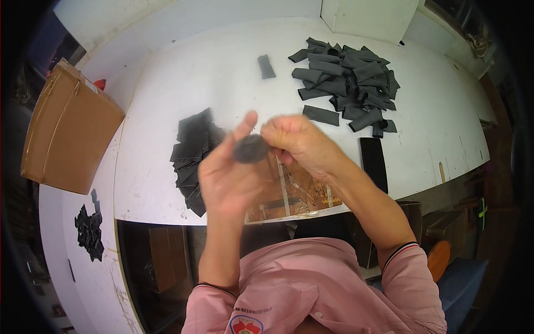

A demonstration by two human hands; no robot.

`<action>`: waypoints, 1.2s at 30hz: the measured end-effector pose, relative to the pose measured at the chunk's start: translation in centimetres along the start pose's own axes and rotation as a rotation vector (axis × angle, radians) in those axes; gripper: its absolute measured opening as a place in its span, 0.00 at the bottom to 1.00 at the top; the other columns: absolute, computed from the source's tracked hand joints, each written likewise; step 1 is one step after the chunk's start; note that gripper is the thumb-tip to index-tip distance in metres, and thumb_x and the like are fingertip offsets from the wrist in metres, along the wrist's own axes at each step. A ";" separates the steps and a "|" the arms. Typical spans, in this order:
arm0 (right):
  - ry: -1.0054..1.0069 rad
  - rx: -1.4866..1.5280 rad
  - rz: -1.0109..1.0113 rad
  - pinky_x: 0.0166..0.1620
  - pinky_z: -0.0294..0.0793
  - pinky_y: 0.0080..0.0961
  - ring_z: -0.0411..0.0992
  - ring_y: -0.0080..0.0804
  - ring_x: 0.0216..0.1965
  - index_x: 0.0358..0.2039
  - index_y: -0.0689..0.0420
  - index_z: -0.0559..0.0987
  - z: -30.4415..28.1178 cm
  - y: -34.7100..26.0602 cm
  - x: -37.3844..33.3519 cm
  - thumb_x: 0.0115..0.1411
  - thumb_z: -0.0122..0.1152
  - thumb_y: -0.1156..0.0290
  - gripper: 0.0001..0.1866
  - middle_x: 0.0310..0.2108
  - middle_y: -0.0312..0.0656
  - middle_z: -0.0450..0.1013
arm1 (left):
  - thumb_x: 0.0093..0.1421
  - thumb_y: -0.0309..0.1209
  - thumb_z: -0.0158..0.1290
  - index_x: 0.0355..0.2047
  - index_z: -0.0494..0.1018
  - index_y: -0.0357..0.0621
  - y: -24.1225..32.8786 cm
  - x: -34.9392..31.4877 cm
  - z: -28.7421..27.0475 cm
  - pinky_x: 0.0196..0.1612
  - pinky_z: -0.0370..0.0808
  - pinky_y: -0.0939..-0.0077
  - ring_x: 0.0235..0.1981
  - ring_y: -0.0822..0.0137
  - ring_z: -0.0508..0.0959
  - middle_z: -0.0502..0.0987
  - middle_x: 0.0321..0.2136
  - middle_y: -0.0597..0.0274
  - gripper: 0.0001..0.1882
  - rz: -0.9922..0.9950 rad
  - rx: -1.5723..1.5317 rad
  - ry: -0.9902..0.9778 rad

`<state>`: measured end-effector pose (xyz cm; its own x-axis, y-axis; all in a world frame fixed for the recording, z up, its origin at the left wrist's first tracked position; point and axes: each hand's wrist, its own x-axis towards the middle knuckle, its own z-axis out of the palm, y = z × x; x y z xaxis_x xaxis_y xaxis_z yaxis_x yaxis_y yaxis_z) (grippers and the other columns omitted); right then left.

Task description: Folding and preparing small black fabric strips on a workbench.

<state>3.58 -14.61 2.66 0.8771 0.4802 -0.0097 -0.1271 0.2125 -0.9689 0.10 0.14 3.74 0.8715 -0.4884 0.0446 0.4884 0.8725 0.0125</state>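
Observation:
Over the front of the table, my right hand (297,139) pinches the edge of a dark grey fabric piece (251,149), which is blurred by motion. My left hand (229,172) is just left of the piece and meets it, thumb stretched up; its other fingers are smeared, so its grip is unclear. Left of that hand lies an overlapping stack of flat black fabric pieces (192,150). At the back right is a heap of dark grey fabric tubes (356,75). One single grey piece (266,66) lies apart at the back.
A board covered with brown tape (303,195) lies at the table's front edge. Right of it is a black flat block (373,161). A cardboard box (72,128) stands at the left, and a small black pile (89,231) lies on the left-hand surface. A white box-shaped block (364,16) stands at the back.

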 end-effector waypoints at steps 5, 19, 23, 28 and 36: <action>0.067 0.194 0.194 0.17 0.53 0.13 0.57 0.16 0.14 0.18 0.59 0.70 -0.9 4.5 -0.5 0.55 0.50 0.67 0.12 0.13 0.31 0.61 | 0.56 0.24 0.36 0.50 0.58 0.34 0.0 -0.6 -7.2 0.07 0.49 0.89 0.04 0.82 0.56 0.71 0.22 0.59 0.20 0.012 -0.010 0.184; -0.019 -0.124 0.025 0.18 0.55 0.14 0.58 0.15 0.15 0.21 0.61 0.71 -1.5 4.0 0.0 0.57 0.48 0.65 0.14 0.11 0.30 0.61 | 0.54 0.25 0.49 0.37 0.67 0.40 -1.9 -1.5 -1.1 0.13 0.53 0.93 0.15 0.82 0.60 0.70 0.24 0.66 0.10 0.193 0.975 0.475; 0.057 -0.349 -0.016 0.24 0.59 0.11 0.59 0.13 0.20 0.26 0.60 0.71 -1.6 3.4 -0.9 0.58 0.47 0.67 0.10 0.18 0.29 0.63 | 0.53 0.23 0.49 0.41 0.66 0.38 -0.5 -2.1 -3.2 0.14 0.57 0.92 0.19 0.81 0.63 0.70 0.29 0.63 0.14 0.154 0.831 0.397; 0.112 -0.385 -0.305 0.26 0.61 0.18 0.62 0.20 0.23 0.26 0.61 0.72 -2.0 2.7 -1.8 0.55 0.51 0.61 0.14 0.20 0.33 0.63 | 0.47 0.22 0.53 0.40 0.69 0.37 -1.1 -1.4 -2.5 0.34 0.68 0.84 0.27 0.75 0.71 0.72 0.30 0.63 0.17 0.640 1.448 0.354; 0.140 -1.208 -0.461 0.24 0.64 0.29 0.67 0.36 0.24 0.19 0.58 0.73 0.4 -0.6 -1.9 0.46 0.60 0.59 0.15 0.19 0.38 0.64 | 0.47 0.17 0.50 0.28 0.71 0.33 -1.2 -0.4 -2.1 0.34 0.68 0.83 0.30 0.73 0.72 0.73 0.30 0.60 0.05 0.807 1.465 0.153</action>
<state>1.88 -15.33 3.37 0.7781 0.4606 0.4271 0.6276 -0.5983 -0.4981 -0.74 -0.71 1.64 0.9001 0.1385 0.4132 -0.4289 0.1140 0.8961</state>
